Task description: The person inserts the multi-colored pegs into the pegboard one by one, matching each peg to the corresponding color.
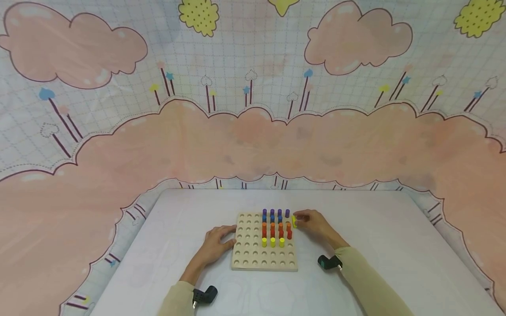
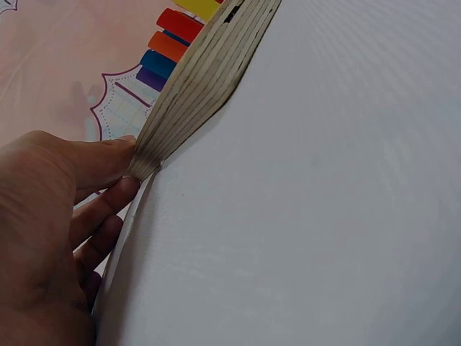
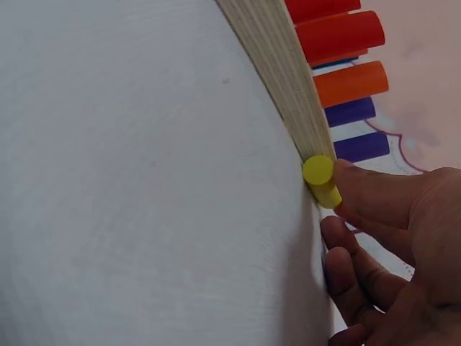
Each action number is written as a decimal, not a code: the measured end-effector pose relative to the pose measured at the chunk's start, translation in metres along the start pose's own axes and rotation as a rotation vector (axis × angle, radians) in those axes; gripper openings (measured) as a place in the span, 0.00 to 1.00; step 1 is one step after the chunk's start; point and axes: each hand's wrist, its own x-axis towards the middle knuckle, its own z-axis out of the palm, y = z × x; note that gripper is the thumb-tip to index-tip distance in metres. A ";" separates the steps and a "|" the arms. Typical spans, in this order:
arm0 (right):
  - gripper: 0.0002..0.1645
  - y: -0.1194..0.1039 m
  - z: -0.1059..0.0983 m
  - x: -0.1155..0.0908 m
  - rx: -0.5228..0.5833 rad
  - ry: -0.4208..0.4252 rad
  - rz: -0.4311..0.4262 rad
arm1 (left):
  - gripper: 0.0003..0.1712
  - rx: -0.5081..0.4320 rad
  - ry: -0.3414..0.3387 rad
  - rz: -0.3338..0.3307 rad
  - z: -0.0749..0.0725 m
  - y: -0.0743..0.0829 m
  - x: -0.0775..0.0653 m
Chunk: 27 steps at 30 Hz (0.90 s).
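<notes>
A wooden pegboard [image 1: 245, 265] lies flat, with short rows of purple, blue, orange, red and yellow pegs standing in its right half. Just beyond its right edge, my right hand [image 1: 312, 221] pinches a yellow peg [image 3: 318, 171] between thumb and fingertips. That peg is tilted and close to the board's side in the right wrist view. On the opposite side, my left hand [image 1: 215, 243] touches the board's left edge with thumb and fingers fairly straight. The left wrist view shows those fingertips [image 2: 126, 189] right at the board's layered side [image 2: 194, 101].
The board stands on a white tabletop [image 1: 178, 210]. Uncovered round holes fill its left columns and front rows. Behind the table hangs a patterned cloth [image 1: 276, 145] with pink clouds. Black wrist devices [image 1: 330, 262] are worn on both forearms.
</notes>
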 end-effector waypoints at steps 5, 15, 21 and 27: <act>0.20 0.004 0.003 0.000 0.008 -0.003 0.017 | 0.26 -0.002 0.000 0.001 0.000 -0.001 0.000; 0.15 0.004 0.001 -0.003 0.109 0.073 -0.076 | 0.26 -0.017 0.000 0.015 0.000 -0.002 0.000; 0.14 0.000 0.000 -0.010 0.136 0.114 -0.056 | 0.26 -0.018 0.001 0.011 0.000 -0.003 0.000; 0.14 -0.006 -0.005 -0.020 0.132 0.168 -0.044 | 0.26 -0.018 -0.004 0.004 0.000 -0.002 -0.001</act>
